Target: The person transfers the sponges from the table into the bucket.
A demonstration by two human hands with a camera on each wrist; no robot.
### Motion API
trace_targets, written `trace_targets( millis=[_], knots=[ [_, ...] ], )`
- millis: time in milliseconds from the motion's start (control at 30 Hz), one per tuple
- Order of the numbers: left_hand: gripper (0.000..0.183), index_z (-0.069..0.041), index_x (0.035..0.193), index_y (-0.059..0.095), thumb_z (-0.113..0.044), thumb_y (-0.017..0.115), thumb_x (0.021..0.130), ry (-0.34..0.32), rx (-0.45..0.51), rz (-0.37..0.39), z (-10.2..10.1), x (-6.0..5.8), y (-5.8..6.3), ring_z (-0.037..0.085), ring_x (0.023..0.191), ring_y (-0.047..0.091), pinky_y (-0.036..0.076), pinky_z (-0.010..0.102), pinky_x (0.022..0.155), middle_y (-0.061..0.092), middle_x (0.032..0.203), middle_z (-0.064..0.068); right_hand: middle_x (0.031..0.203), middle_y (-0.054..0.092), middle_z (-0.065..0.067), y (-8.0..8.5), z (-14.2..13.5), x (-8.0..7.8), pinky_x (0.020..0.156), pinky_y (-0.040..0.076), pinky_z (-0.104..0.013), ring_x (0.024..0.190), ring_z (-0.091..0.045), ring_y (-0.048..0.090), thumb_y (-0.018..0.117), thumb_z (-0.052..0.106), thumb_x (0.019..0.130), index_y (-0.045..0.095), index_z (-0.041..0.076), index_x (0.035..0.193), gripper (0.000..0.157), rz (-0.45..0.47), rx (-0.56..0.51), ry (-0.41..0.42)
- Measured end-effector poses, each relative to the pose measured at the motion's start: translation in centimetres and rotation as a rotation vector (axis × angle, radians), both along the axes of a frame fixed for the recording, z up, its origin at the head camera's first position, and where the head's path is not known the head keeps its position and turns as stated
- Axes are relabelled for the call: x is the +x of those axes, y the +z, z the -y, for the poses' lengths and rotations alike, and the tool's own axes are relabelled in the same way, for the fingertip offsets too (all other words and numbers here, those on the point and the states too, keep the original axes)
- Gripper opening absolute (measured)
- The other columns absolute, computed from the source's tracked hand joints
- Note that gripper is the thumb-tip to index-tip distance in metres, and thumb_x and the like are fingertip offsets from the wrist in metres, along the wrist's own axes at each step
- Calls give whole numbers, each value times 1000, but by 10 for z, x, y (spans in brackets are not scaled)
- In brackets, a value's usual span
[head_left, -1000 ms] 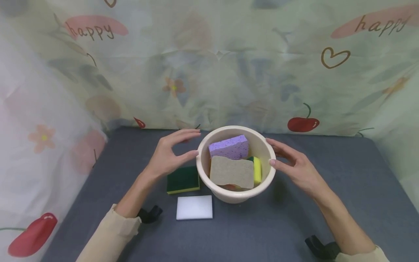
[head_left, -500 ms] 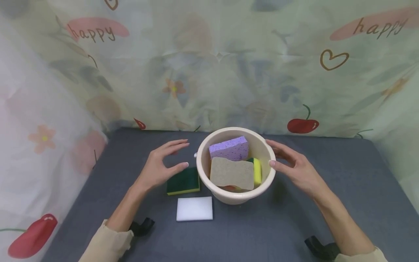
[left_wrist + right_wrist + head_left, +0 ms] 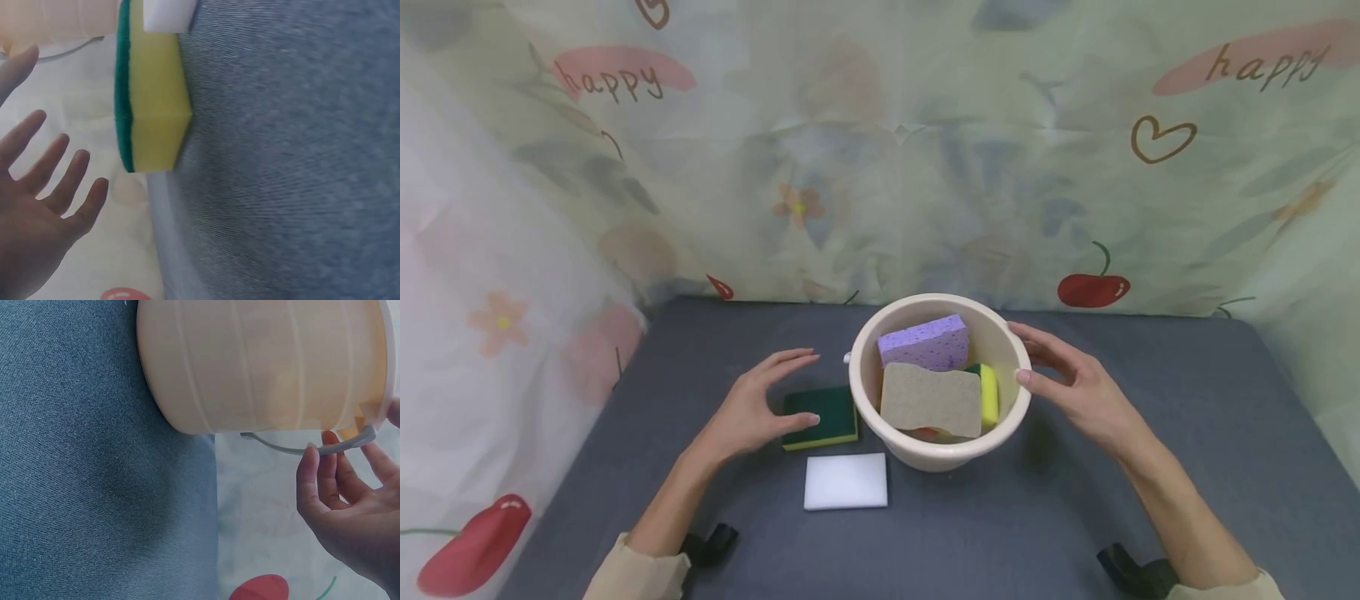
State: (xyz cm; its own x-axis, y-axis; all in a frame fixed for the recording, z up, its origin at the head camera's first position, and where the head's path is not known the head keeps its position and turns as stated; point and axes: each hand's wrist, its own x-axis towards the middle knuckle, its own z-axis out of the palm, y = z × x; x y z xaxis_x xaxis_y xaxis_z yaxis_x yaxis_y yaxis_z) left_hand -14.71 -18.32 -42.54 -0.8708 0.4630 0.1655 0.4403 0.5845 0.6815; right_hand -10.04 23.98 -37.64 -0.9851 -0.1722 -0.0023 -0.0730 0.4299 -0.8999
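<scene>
A cream plastic bucket (image 3: 940, 454) stands on the table, holding a purple sponge (image 3: 925, 343), a beige-grey sponge (image 3: 931, 400) and a yellow sponge (image 3: 989, 398) with some green showing. My right hand (image 3: 1082, 383) holds the bucket's right side, thumb at the rim; in the right wrist view its bent fingers are at the grey handle (image 3: 344, 447). To the left, a scouring sponge (image 3: 835, 408), dark green above and yellow below, lies flat. My left hand (image 3: 752, 417) hovers beside it with fingers spread and nothing held, its thumb overlapping the green face in the head view.
A white rectangular sponge (image 3: 846, 482) lies in front of the scouring sponge, left of the bucket's base. Dark blue-grey cloth covers the table (image 3: 1000, 542). A printed curtain (image 3: 902, 167) hangs behind the table and along its sides.
My left hand has left the bucket's left rim and come down and left toward the scouring sponge. My right hand stays at the bucket, which has not moved.
</scene>
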Motion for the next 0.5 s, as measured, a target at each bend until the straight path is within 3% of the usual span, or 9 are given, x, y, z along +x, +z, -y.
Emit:
trace_targets(
  millis=[167, 500],
  knots=[
    [80, -26, 145, 52, -36, 89, 74, 7, -43, 23, 2, 2, -6, 27, 137, 43, 40, 59, 104, 49, 147, -1, 140, 53, -8, 0, 0, 0, 101, 42, -62, 131, -32, 45, 66, 27, 97, 42, 29, 152, 60, 3, -5, 0],
    [87, -22, 147, 51, -35, 91, 71, -5, -113, 146, 3, 6, -18, 30, 130, 48, 44, 56, 100, 47, 147, 5, 141, 52, -9, -1, 0, -1, 102, 41, -63, 131, -31, 44, 66, 27, 97, 42, 29, 152, 60, 9, -15, 4]
  ],
)
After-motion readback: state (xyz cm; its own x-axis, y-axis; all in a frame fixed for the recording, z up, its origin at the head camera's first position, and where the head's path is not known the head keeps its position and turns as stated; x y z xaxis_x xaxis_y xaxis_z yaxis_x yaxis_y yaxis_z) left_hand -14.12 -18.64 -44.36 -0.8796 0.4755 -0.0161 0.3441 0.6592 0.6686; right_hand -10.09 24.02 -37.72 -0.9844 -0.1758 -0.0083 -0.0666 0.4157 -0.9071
